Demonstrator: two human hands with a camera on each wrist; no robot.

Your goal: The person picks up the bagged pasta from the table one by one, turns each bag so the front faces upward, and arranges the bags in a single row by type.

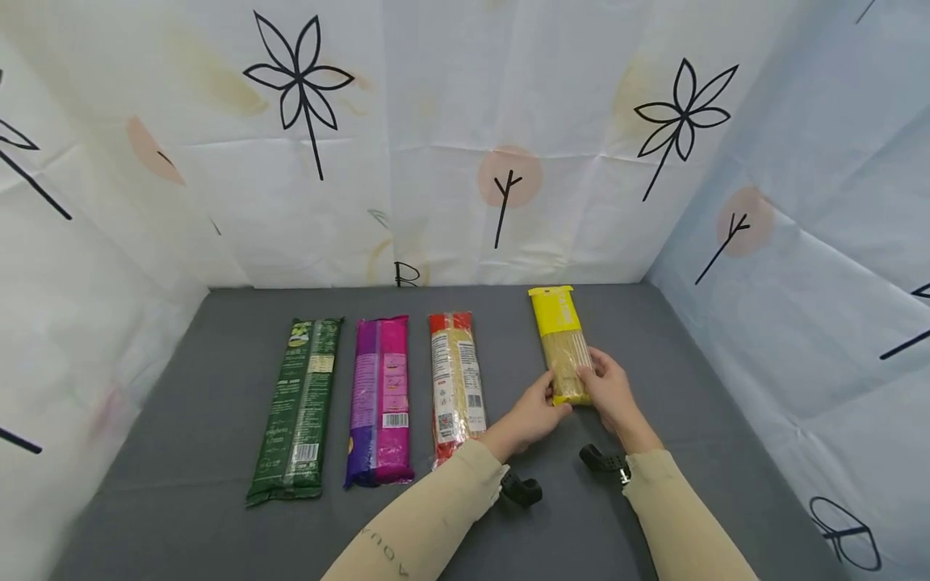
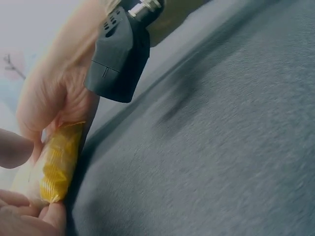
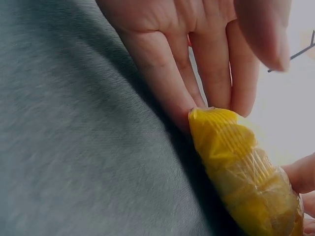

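Observation:
A yellow packet of dried noodles [image 1: 565, 343] lies slightly slanted at the right of the grey table, its lower half see-through. At its near left corner is my left hand [image 1: 534, 415]. In the right wrist view that hand's fingers [image 3: 157, 64] run straight to the crimped yellow end, with the thumb raised apart. My right hand [image 1: 613, 395] grips the packet's right side, thumb on top and fingers along the edge. The left wrist view shows the packet's end [image 2: 58, 172] between both hands.
Left of it lie a red-ended noodle packet [image 1: 456, 375], a purple and pink packet [image 1: 381, 403] and a dark green packet [image 1: 296, 411], side by side. My left forearm passes close to the red-ended packet. White patterned cloth [image 1: 436, 202] walls the table [image 1: 189, 452].

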